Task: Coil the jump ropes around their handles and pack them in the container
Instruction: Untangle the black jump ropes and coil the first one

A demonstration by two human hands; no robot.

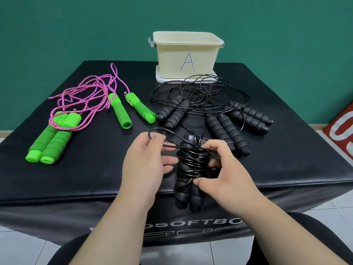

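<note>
Jump rope [191,169] in black, held just above the near edge of a padded box [95,178]: its two ribbed foam handles [188,199] lie side by side, with thin glossy cord [193,159] wound in many turns round their upper half. The right hand [223,175] grips the bundle, thumb across the handles and fingers curled behind; the left hand [143,165] pinches a loose loop of cord between thumb and forefinger. The box is black vinyl with white lettering on its front, set on a pale tiled floor [19,245] before a green wall [76,25]. On it lie three more black ropes [225,134], cords tangled, and two green-handled ropes [49,138] with pink cords. One cream tub [172,60] marked A stands at the far edge.
</note>
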